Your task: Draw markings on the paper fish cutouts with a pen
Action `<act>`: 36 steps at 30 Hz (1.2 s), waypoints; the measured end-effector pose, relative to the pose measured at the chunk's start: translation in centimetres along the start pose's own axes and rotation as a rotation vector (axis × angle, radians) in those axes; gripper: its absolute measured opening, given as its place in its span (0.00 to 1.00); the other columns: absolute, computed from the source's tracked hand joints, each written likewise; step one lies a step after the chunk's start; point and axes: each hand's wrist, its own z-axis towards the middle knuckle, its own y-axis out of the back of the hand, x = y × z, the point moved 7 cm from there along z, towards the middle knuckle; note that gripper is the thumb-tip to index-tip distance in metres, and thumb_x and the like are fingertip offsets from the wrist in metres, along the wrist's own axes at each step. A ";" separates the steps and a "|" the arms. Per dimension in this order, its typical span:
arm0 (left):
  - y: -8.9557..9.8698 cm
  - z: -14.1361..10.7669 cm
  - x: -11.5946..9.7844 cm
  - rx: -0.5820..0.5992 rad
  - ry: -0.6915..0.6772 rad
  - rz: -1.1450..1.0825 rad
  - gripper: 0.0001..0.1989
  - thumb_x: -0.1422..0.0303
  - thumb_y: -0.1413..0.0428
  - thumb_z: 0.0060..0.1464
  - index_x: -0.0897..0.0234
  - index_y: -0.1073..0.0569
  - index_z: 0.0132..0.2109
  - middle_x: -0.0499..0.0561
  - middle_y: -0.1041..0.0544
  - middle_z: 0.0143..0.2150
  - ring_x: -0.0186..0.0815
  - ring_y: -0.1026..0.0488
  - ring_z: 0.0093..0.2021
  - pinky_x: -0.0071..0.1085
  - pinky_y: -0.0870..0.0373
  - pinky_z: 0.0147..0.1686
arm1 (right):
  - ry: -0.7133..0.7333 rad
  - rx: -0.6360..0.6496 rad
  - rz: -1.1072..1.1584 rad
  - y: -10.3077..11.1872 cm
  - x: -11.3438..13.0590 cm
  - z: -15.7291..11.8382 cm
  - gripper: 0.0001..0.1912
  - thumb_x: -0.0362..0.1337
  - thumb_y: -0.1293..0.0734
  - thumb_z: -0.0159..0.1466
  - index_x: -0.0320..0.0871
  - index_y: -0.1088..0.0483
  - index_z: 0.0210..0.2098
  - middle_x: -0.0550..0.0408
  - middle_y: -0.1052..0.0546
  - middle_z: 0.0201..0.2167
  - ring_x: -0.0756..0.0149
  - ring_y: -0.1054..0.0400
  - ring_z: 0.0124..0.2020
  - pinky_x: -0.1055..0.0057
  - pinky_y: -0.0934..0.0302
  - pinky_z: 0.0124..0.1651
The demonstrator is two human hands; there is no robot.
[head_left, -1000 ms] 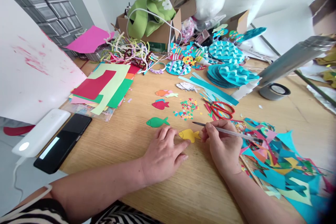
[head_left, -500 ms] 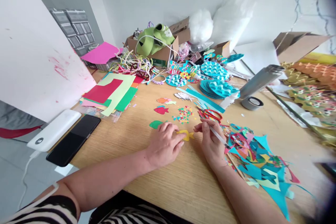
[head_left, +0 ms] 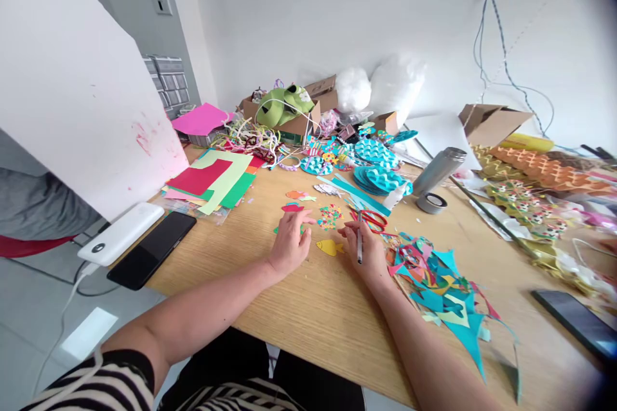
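Observation:
A yellow paper fish (head_left: 329,247) lies flat on the wooden table (head_left: 299,308) between my hands. My right hand (head_left: 364,247) is wrapped round a pen (head_left: 359,241), its fingertips close to the fish's tail. Fingers apart and holding nothing, my left hand (head_left: 290,244) is over a green fish that it mostly hides, just in front of a red fish (head_left: 292,207). Farther back lie an orange fish (head_left: 295,194) and a white fish (head_left: 328,189). Small coloured paper bits (head_left: 330,216) are heaped beside red-handled scissors (head_left: 373,221).
Paper scraps (head_left: 441,289) spread at the right, with a metal flask (head_left: 441,170) and its lid (head_left: 432,203) behind. Coloured sheets (head_left: 231,183), a black phone (head_left: 152,249) and a white power bank (head_left: 120,231) are at the left. Another phone (head_left: 578,321) lies far right.
My left hand has lifted off the yellow fish and moved toward the red and green fish. The pen in my right hand has turned more upright. The view has shifted to the right.

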 end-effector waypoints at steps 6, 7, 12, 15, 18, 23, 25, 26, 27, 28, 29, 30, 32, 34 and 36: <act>-0.4 -0.8 -3.1 0.159 -0.187 0.054 0.18 0.68 0.53 0.66 0.69 0.34 0.59 0.60 0.28 0.58 0.42 0.37 0.63 0.45 0.38 0.61 | 0.013 -0.091 -0.020 0.7 -0.6 0.0 0.19 0.52 0.41 0.67 0.43 0.33 0.41 0.45 0.19 0.33 0.56 0.23 0.35 0.60 0.31 0.40; -0.6 -1.2 -3.8 0.202 -0.233 0.062 0.19 0.66 0.52 0.65 0.68 0.34 0.60 0.59 0.30 0.61 0.42 0.40 0.65 0.44 0.40 0.63 | 0.015 -0.111 -0.023 0.8 -0.8 0.0 0.19 0.52 0.41 0.67 0.43 0.33 0.41 0.45 0.19 0.33 0.56 0.23 0.35 0.59 0.31 0.40; -1.3 -5.1 -6.9 0.590 -0.279 -0.034 0.21 0.62 0.51 0.65 0.72 0.31 0.59 0.63 0.37 0.66 0.45 0.44 0.68 0.42 0.44 0.65 | 0.025 -0.151 -0.023 1.5 -0.6 -0.1 0.17 0.51 0.40 0.67 0.43 0.33 0.39 0.47 0.20 0.31 0.58 0.24 0.33 0.61 0.31 0.40; -0.8 -9.3 -10.5 1.142 -0.265 -0.598 0.20 0.61 0.55 0.68 0.66 0.26 0.55 0.52 0.22 0.53 0.33 0.25 0.53 0.22 0.30 0.51 | 0.022 -0.157 -0.014 1.7 -0.1 -0.2 0.16 0.50 0.40 0.67 0.43 0.34 0.39 0.48 0.20 0.31 0.59 0.24 0.32 0.62 0.31 0.39; 0.9 -8.5 -11.7 1.091 -0.246 -0.786 0.22 0.58 0.54 0.67 0.69 0.26 0.55 0.55 0.24 0.55 0.36 0.26 0.55 0.24 0.31 0.54 | 0.019 -0.158 0.002 1.8 0.1 -0.2 0.15 0.49 0.39 0.66 0.43 0.34 0.39 0.47 0.20 0.30 0.58 0.24 0.32 0.62 0.31 0.38; 0.9 -5.2 -7.9 0.603 -0.173 -0.091 0.25 0.59 0.55 0.67 0.73 0.33 0.62 0.63 0.40 0.67 0.49 0.52 0.70 0.46 0.53 0.68 | 0.015 -0.136 0.007 1.7 0.3 -0.1 0.14 0.48 0.39 0.66 0.43 0.35 0.38 0.47 0.20 0.29 0.58 0.24 0.31 0.62 0.31 0.37; 0.5 -6.5 -8.2 0.660 -0.221 -0.103 0.29 0.56 0.51 0.64 0.74 0.34 0.62 0.65 0.38 0.66 0.52 0.48 0.69 0.47 0.49 0.67 | 0.018 -0.130 -0.001 1.7 0.4 -0.1 0.14 0.48 0.39 0.66 0.43 0.35 0.37 0.48 0.20 0.28 0.58 0.24 0.31 0.63 0.31 0.37; 0.5 -7.6 -9.1 0.744 -0.306 -0.159 0.29 0.51 0.47 0.60 0.67 0.30 0.60 0.57 0.31 0.62 0.47 0.39 0.65 0.37 0.42 0.64 | 0.018 -0.127 -0.005 1.7 0.4 -0.1 0.14 0.48 0.39 0.66 0.43 0.35 0.37 0.48 0.20 0.28 0.58 0.24 0.30 0.63 0.31 0.37; 0.6 -8.8 -10.3 0.854 -0.410 -0.252 0.24 0.52 0.49 0.61 0.58 0.28 0.58 0.48 0.25 0.56 0.38 0.31 0.60 0.25 0.36 0.59 | 0.018 -0.124 -0.007 1.8 0.4 -0.1 0.13 0.48 0.39 0.66 0.43 0.35 0.37 0.48 0.20 0.28 0.59 0.24 0.30 0.63 0.32 0.37; 1.0 -10.8 -12.1 1.087 -0.584 -0.471 0.21 0.58 0.54 0.66 0.59 0.30 0.61 0.46 0.24 0.55 0.33 0.28 0.57 0.20 0.33 0.54 | 0.017 -0.123 -0.008 1.8 0.3 -0.1 0.13 0.48 0.39 0.67 0.43 0.34 0.37 0.49 0.20 0.28 0.59 0.24 0.30 0.63 0.32 0.37; 1.7 -11.6 -13.1 1.218 -0.632 -0.656 0.22 0.61 0.59 0.68 0.61 0.31 0.62 0.47 0.24 0.55 0.32 0.27 0.55 0.19 0.32 0.53 | 0.016 -0.125 -0.008 1.8 0.2 0.0 0.13 0.48 0.39 0.66 0.43 0.34 0.37 0.49 0.20 0.29 0.59 0.24 0.30 0.64 0.32 0.36; 2.0 -11.0 -13.3 1.202 -0.592 -0.714 0.23 0.61 0.59 0.68 0.63 0.31 0.62 0.49 0.25 0.56 0.33 0.29 0.58 0.21 0.33 0.55 | 0.015 -0.126 -0.009 1.8 0.0 0.0 0.14 0.48 0.39 0.66 0.43 0.34 0.37 0.49 0.20 0.29 0.60 0.24 0.30 0.64 0.32 0.36; 1.5 -8.4 -11.9 1.028 -0.423 -0.537 0.25 0.59 0.55 0.67 0.67 0.34 0.63 0.53 0.33 0.64 0.38 0.41 0.67 0.29 0.45 0.65 | 0.014 -0.133 -0.012 1.8 -0.2 0.0 0.14 0.48 0.39 0.66 0.43 0.34 0.37 0.49 0.20 0.28 0.60 0.24 0.29 0.65 0.32 0.35; 0.5 -5.9 -9.6 0.872 -0.278 -0.209 0.28 0.57 0.54 0.67 0.72 0.39 0.66 0.59 0.46 0.70 0.44 0.57 0.72 0.40 0.58 0.69 | 0.015 -0.141 -0.021 1.8 -0.3 0.1 0.14 0.48 0.39 0.66 0.43 0.34 0.37 0.50 0.20 0.27 0.60 0.24 0.29 0.65 0.31 0.34; -0.4 -4.6 -7.6 0.787 -0.108 0.078 0.30 0.57 0.52 0.66 0.72 0.42 0.67 0.62 0.50 0.71 0.49 0.63 0.72 0.50 0.63 0.69 | 0.022 -0.148 -0.036 2.0 -0.3 0.1 0.14 0.48 0.39 0.66 0.43 0.34 0.37 0.50 0.20 0.27 0.60 0.24 0.29 0.65 0.31 0.35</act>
